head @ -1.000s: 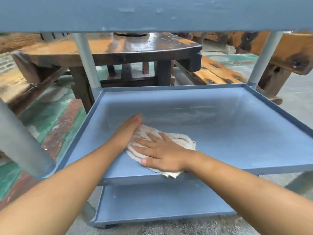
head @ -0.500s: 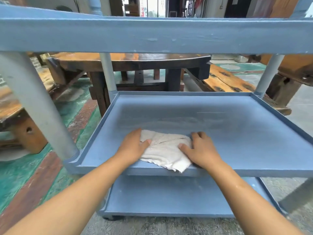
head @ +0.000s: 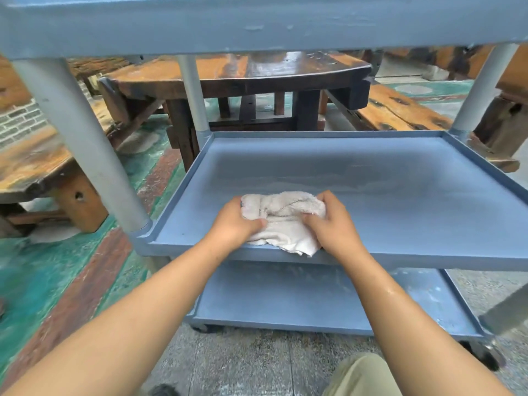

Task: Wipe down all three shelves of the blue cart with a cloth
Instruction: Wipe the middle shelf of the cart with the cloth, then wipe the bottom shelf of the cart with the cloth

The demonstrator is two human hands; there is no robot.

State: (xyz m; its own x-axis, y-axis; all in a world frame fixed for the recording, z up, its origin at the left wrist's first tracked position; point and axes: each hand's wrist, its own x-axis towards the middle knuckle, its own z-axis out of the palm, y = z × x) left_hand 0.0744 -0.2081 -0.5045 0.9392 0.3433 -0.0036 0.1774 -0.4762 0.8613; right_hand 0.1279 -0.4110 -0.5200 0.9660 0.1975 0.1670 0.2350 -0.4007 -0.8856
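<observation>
We gripped the bunched cloth point(head: 281, 221) with both hands, left hand point(head: 234, 227) and right hand point(head: 333, 224), at the middle shelf's point(head: 414, 195) front edge, one corner overhanging; open shelf lay beyond.

we seem to be in a rustic eatery or courtyard: a heavy dark wooden table point(head: 257, 72) at twelve o'clock, plank benches point(head: 400, 110), worn green-and-red painted floor point(head: 43, 275) at nine.
</observation>
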